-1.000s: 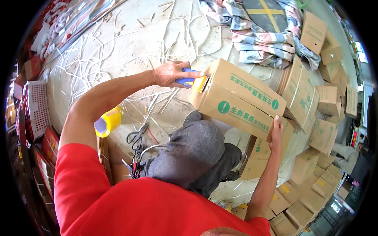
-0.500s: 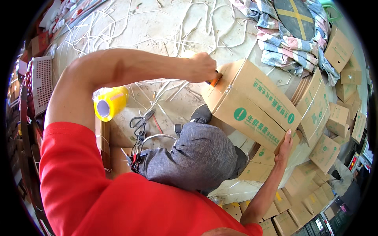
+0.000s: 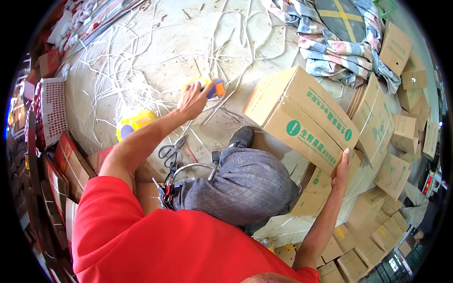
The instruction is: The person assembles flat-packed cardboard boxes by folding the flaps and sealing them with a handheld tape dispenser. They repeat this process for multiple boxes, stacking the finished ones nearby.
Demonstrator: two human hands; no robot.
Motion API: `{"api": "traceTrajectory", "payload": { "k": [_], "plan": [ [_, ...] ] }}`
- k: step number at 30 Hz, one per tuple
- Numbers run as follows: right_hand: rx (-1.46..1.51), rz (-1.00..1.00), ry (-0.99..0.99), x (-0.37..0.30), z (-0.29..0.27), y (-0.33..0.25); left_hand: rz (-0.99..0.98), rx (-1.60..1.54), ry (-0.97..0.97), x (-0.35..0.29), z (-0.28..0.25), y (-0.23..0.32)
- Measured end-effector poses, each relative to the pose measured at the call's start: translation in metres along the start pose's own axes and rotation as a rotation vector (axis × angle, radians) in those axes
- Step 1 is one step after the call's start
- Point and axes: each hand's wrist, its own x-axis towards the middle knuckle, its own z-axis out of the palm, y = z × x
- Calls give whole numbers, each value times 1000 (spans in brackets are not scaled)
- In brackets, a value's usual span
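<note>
Left hand (image 3: pixel 192 100) is extended over the concrete floor (image 3: pixel 155 56), fingers curled around a tape dispenser (image 3: pixel 211 87) with a yellow roll and an orange-and-blue body. The dispenser sits just above the floor, left of the large cardboard box (image 3: pixel 302 115) and apart from it. Right hand (image 3: pixel 340 168) lies flat, fingers pressed together, against the lower right edge of that box, which stands tilted beside the person's raised knee in grey trousers (image 3: pixel 245 184). A second yellow tape roll (image 3: pixel 134 123) lies on the floor below the left forearm. Scissors (image 3: pixel 171 150) lie near it. White strapping offcuts (image 3: pixel 118 70) litter the floor. Smaller boxes (image 3: pixel 391 174) are stacked along the right side.
</note>
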Motion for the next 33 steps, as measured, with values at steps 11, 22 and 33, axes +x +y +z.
{"api": "traceTrajectory", "payload": {
  "k": [11,22,33],
  "plan": [
    [30,-6,-44,13,-14,13,-285,60,355,-15,118,-64],
    [-41,-41,-3,14,-19,17,360,-1042,401,84,-105,215],
    [-135,-74,9,21,-8,5,-6,-1066,362,140,94,149]
  ]
}}
